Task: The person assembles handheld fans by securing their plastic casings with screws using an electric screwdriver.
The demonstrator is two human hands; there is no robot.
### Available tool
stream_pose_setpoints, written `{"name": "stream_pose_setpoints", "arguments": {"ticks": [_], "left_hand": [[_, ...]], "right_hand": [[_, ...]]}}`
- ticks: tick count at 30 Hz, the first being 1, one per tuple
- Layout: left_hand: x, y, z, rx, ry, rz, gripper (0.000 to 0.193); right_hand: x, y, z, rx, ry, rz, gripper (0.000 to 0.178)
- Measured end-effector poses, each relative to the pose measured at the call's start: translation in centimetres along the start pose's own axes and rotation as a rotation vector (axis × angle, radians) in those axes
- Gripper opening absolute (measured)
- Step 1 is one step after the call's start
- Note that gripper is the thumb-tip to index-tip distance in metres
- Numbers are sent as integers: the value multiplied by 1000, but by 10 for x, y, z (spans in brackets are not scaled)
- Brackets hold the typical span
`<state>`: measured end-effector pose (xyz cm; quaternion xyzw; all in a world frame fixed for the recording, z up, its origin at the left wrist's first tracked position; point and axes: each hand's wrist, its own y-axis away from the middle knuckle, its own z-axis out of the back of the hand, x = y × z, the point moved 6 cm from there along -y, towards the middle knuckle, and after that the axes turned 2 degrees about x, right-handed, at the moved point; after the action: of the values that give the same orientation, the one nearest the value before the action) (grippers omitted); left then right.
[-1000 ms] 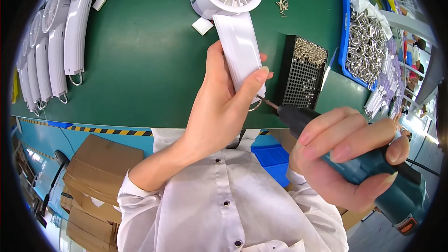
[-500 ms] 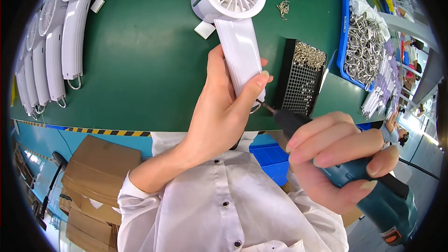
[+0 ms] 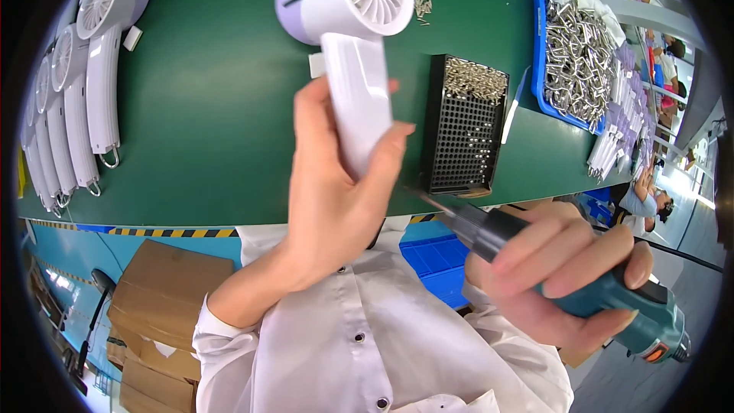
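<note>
My left hand (image 3: 336, 183) is closed round the handle of a white and lilac handheld fan (image 3: 358, 95), its round grille tilted up and to the right. The lower end of the handle is hidden by my palm. In my right hand (image 3: 566, 268) is a teal electric screwdriver (image 3: 604, 307) with a black nose. Its thin bit points up and left toward the fan handle's lower end, apart from it. A black screw tray (image 3: 465, 126) stands between the fan and the blue bin, with small silver screws heaped at its far end.
Several finished-looking white fans (image 3: 103, 84) lie in a row at the left. A blue bin (image 3: 540, 46) of metal hooks stands right, beside lilac-white parts (image 3: 623, 118). Loose screws (image 3: 423, 6) lie on the green table (image 3: 206, 107). Cardboard boxes (image 3: 164, 283) stand below left. People are far right.
The fan has moved left and turned, showing more of its lilac side. The screwdriver bit has come away from the handle's end. The head view has shifted slightly.
</note>
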<state>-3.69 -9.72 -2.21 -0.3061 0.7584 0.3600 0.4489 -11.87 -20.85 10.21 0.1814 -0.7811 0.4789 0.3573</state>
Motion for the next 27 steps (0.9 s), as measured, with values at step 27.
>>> {"name": "stream_pose_setpoints", "arguments": {"ticks": [27], "left_hand": [[-37,34,42,112,-1429,-466,60]], "right_hand": [[-21,-16,71,6,470,-123,24]]}}
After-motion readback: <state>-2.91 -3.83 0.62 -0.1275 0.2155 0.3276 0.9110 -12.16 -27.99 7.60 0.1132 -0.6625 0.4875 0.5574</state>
